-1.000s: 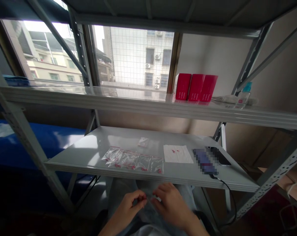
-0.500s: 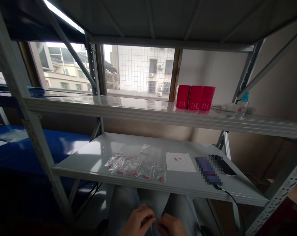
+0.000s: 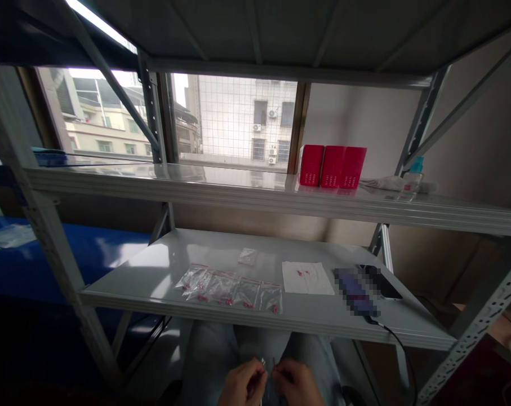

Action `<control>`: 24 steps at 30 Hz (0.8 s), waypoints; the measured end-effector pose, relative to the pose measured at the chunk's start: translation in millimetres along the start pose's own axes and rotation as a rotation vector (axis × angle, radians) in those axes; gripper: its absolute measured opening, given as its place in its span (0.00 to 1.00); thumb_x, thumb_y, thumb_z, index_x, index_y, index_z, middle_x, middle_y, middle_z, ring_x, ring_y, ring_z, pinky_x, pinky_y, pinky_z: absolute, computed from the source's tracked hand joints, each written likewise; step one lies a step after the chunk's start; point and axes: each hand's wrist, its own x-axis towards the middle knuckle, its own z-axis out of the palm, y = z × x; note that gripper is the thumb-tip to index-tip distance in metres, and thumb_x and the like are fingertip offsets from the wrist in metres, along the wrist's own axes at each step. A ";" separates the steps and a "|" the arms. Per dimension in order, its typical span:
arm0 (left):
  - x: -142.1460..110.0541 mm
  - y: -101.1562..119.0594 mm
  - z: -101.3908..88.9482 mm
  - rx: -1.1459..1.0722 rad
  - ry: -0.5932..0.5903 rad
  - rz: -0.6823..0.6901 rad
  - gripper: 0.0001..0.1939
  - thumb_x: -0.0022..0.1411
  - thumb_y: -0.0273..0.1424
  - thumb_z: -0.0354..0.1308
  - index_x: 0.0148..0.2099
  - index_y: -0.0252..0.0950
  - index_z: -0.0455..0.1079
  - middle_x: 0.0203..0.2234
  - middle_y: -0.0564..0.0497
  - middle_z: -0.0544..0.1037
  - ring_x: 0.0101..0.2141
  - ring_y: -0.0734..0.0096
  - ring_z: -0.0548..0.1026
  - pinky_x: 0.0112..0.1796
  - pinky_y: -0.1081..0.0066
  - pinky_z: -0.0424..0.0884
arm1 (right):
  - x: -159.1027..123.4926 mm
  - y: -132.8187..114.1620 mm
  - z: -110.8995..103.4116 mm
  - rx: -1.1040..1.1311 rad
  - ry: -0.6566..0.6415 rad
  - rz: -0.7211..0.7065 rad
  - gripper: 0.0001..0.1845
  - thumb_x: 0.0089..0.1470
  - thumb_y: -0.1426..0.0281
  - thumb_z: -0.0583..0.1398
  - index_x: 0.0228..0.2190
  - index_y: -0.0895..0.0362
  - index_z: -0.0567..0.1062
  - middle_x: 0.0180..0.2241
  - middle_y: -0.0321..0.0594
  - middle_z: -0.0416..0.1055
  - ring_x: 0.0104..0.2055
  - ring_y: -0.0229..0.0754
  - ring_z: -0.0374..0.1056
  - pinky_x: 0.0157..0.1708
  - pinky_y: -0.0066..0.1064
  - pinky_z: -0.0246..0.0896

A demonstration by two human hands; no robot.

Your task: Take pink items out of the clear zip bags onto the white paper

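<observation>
Both hands are low in the view, over my lap and in front of the lower shelf. My left hand (image 3: 243,383) is closed in a pinch, with a small pale, shiny bit showing at its fingertips; its kind is too small to tell. Close beside it, my right hand (image 3: 296,383) also pinches, and a thin dark sliver stands up at its fingertips. A narrow gap separates the two hands. Above them on the shelf lies an overlapping row of clear zip bags (image 3: 247,292) with small red pieces inside. A white paper sheet (image 3: 316,285) carries a few more red pieces (image 3: 307,273).
Behind the row lies a small clear bag (image 3: 247,256). Two phone-like devices (image 3: 354,293) rest at the right, one with a black cable (image 3: 392,330). Red boxes (image 3: 333,167) and a blue-capped bottle (image 3: 412,181) stand on the upper shelf (image 3: 221,194). Metal posts (image 3: 54,237) frame the sides.
My fingertips have drawn slightly apart, and small bits now show above them. The whole scene has shifted a little left as the camera turned.
</observation>
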 end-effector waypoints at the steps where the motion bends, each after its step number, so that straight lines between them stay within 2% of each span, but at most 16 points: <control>1: -0.3 -1.3 2.7 -0.005 -0.021 -0.002 0.17 0.70 0.44 0.51 0.31 0.42 0.69 0.24 0.52 0.74 0.27 0.65 0.73 0.31 0.71 0.66 | 0.4 1.3 1.9 0.010 -0.010 0.006 0.18 0.53 0.55 0.62 0.27 0.56 0.83 0.25 0.42 0.77 0.29 0.46 0.71 0.30 0.31 0.61; 7: 0.9 -11.1 14.5 -0.147 -0.094 -0.090 0.26 0.68 0.56 0.47 0.33 0.40 0.67 0.22 0.54 0.68 0.24 0.69 0.67 0.27 0.72 0.61 | 0.4 0.5 10.7 0.110 -0.023 0.011 0.21 0.49 0.51 0.63 0.23 0.56 0.81 0.22 0.39 0.75 0.26 0.44 0.70 0.28 0.30 0.59; 10: 1.1 -11.6 13.8 -0.220 -0.108 -0.116 0.28 0.67 0.59 0.48 0.34 0.39 0.68 0.23 0.54 0.70 0.25 0.69 0.69 0.28 0.73 0.63 | -1.2 -2.3 15.3 0.164 -0.007 -0.005 0.23 0.50 0.49 0.64 0.22 0.56 0.80 0.21 0.38 0.75 0.26 0.44 0.69 0.28 0.31 0.60; 14: -0.5 -9.6 10.1 -0.176 -0.100 -0.082 0.25 0.68 0.55 0.49 0.35 0.39 0.70 0.25 0.52 0.73 0.28 0.67 0.71 0.30 0.73 0.63 | -3.9 -7.1 17.3 0.150 -0.071 -0.025 0.23 0.52 0.50 0.63 0.22 0.57 0.82 0.20 0.38 0.74 0.25 0.42 0.69 0.27 0.30 0.58; 17: -1.3 -9.0 9.6 -0.130 -0.089 -0.057 0.23 0.71 0.50 0.48 0.35 0.39 0.70 0.24 0.53 0.72 0.27 0.68 0.71 0.29 0.73 0.62 | -5.0 -12.2 13.4 0.126 -0.085 -0.053 0.20 0.55 0.55 0.63 0.27 0.59 0.84 0.25 0.40 0.77 0.29 0.44 0.72 0.29 0.29 0.59; 20: -0.7 -9.0 11.0 -0.141 -0.084 -0.048 0.21 0.71 0.48 0.48 0.35 0.39 0.70 0.24 0.53 0.72 0.27 0.68 0.71 0.30 0.73 0.62 | -4.5 -15.2 10.1 0.074 -0.052 -0.068 0.16 0.56 0.59 0.63 0.28 0.59 0.83 0.27 0.41 0.78 0.32 0.45 0.73 0.31 0.29 0.60; 24: -0.2 -7.7 12.1 -0.192 -0.081 -0.075 0.20 0.71 0.47 0.49 0.34 0.38 0.69 0.24 0.53 0.72 0.27 0.69 0.70 0.30 0.74 0.61 | -2.4 -12.5 12.9 0.000 -0.011 -0.070 0.12 0.53 0.65 0.64 0.25 0.59 0.80 0.25 0.39 0.76 0.29 0.43 0.71 0.29 0.27 0.58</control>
